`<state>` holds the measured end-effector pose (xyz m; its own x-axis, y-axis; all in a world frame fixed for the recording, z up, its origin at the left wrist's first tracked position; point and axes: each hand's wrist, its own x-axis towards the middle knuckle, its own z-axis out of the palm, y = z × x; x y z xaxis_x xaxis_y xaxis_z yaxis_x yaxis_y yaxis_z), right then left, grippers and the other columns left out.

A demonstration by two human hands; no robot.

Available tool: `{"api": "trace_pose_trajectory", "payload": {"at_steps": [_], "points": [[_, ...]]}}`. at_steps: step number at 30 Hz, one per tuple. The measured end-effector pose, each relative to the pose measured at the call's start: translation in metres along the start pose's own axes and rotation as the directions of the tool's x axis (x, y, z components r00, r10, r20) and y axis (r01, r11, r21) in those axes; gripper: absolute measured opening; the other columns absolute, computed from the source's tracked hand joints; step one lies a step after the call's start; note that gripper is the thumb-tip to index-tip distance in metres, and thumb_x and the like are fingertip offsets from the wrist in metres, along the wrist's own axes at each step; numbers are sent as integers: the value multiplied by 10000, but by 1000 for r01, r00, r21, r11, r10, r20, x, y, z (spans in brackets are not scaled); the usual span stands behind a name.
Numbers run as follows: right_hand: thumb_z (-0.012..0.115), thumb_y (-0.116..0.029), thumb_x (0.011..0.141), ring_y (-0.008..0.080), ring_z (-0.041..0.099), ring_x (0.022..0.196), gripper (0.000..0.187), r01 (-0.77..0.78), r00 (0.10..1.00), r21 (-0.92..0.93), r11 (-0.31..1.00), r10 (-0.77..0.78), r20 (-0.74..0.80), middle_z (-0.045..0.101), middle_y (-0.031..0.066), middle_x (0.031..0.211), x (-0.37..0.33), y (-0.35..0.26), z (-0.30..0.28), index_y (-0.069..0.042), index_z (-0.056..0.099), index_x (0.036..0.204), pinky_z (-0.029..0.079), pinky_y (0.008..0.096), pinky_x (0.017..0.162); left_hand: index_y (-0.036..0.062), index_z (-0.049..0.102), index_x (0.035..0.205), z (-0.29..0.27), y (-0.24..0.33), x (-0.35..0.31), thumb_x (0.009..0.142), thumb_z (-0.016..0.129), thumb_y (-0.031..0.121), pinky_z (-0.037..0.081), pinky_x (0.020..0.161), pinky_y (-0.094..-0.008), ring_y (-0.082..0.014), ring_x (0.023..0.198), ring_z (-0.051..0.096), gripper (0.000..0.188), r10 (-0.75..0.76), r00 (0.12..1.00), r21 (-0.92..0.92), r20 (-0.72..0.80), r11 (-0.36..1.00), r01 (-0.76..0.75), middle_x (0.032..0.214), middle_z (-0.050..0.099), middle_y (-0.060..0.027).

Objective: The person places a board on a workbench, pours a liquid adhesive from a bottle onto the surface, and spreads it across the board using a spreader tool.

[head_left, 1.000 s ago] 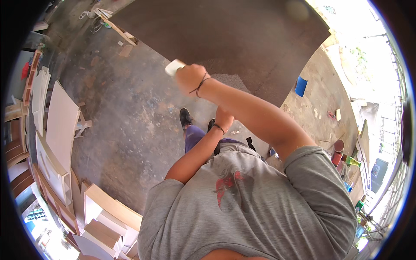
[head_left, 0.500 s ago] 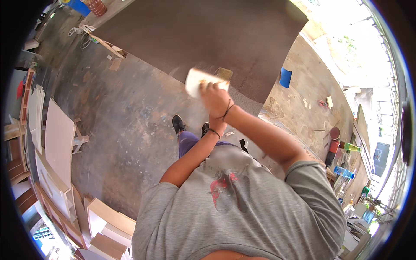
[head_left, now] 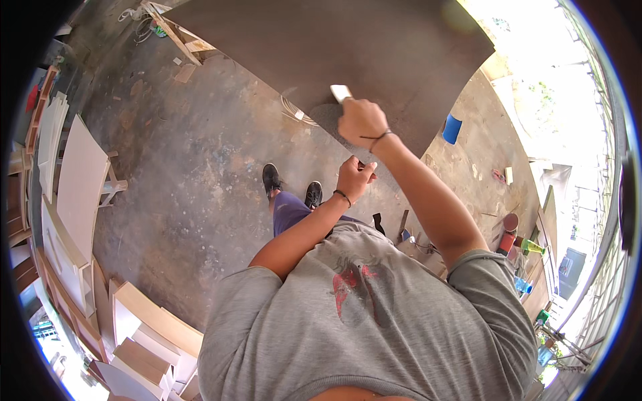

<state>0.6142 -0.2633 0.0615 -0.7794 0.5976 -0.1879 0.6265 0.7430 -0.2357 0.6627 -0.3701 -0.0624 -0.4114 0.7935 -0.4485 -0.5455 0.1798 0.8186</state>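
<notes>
A large dark brown sheet (head_left: pixel 374 47) spreads out in front of me, with a greyer, speckled patch near its closest corner. My right hand (head_left: pixel 363 123) is closed over that corner, holding a thin, white, flat piece (head_left: pixel 340 92) whose far end shows past my knuckles. The rest of the piece is hidden under the hand. Nearer my body, my left hand (head_left: pixel 356 179) is held just off the sheet's edge with curled fingers. Something small and dark shows at its fingertips, too little to name.
Wooden framing (head_left: pixel 177 37) juts out at the sheet's far left corner. A curved blue piece (head_left: pixel 451 129) lies to its right. Pale panels (head_left: pixel 80 187) and boxes (head_left: pixel 144 361) stand at left. Bottles (head_left: pixel 531 246) and tools are at right. My shoes (head_left: pixel 271 177) are on the stained floor.
My hands have separated; the right moved forward and right over the sheet, the left slightly right. The white piece has turned, showing less of its face. A yellowish patch beside it is no longer visible.
</notes>
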Motion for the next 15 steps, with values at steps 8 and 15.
{"api": "trace_pose_trajectory", "payload": {"at_steps": [8, 15], "points": [[493, -128, 702, 389, 620, 673, 287, 307, 910, 118, 944, -328, 253, 622, 208, 714, -18, -78, 16, -7, 588, 944, 498, 463, 612, 51, 499, 1206, -22, -46, 18, 841, 567, 337, 260, 1018, -418, -280, 1224, 382, 468, 278, 885, 643, 373, 611, -462, 1240, 509, -120], [505, -156, 732, 355, 624, 639, 405, 258, 963, 100, 961, -247, -109, 624, 178, 708, 7, -57, -60, 6, 521, 1103, 506, 441, 587, -9, 527, 1104, -3, 9, 1, 870, 545, 153, 409, 937, -371, -206, 1089, 523, 285, -332, 924, -118, 190, 927, 357, 1108, 581, -117]]}}
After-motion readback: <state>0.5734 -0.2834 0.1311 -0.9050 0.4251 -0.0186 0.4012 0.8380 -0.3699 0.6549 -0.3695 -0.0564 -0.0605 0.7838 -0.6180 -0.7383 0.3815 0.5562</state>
